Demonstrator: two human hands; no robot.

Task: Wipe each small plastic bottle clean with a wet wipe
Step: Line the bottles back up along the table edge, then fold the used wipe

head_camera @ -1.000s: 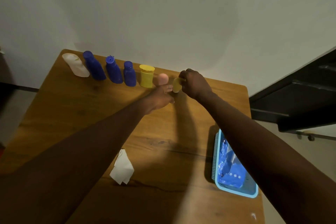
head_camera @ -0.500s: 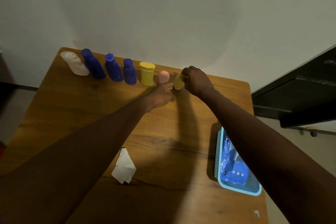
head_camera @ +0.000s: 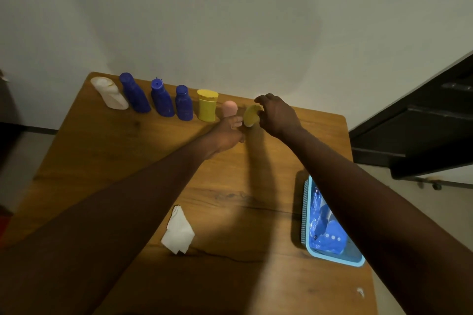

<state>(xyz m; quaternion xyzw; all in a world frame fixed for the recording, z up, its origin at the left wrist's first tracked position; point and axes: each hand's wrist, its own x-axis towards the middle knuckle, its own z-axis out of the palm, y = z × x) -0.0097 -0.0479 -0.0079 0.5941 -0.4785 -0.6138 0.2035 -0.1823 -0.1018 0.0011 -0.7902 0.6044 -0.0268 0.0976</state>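
Observation:
Small plastic bottles stand in a row along the far edge of the wooden table (head_camera: 107, 161): a white bottle (head_camera: 109, 93), three blue bottles (head_camera: 135, 96) (head_camera: 161, 101) (head_camera: 183, 103), a yellow flip-top bottle (head_camera: 206, 108) and a pink bottle (head_camera: 229, 109). My left hand (head_camera: 226, 133) is closed round the base of the pink bottle. My right hand (head_camera: 276, 114) grips a small yellow bottle (head_camera: 250, 115) at the row's right end, tilted. A crumpled white wet wipe (head_camera: 178, 231) lies loose on the table nearer me, untouched.
A light-blue plastic basket (head_camera: 306, 215) holding a blue wipes packet (head_camera: 326, 235) sits at the table's right edge under my right forearm. A pale wall rises behind the table. A dark piece of furniture (head_camera: 422, 135) stands to the right.
My right hand has shifted slightly right and loosened its fingers over the small yellow bottle, which now shows more. My left hand stays on the pink bottle.

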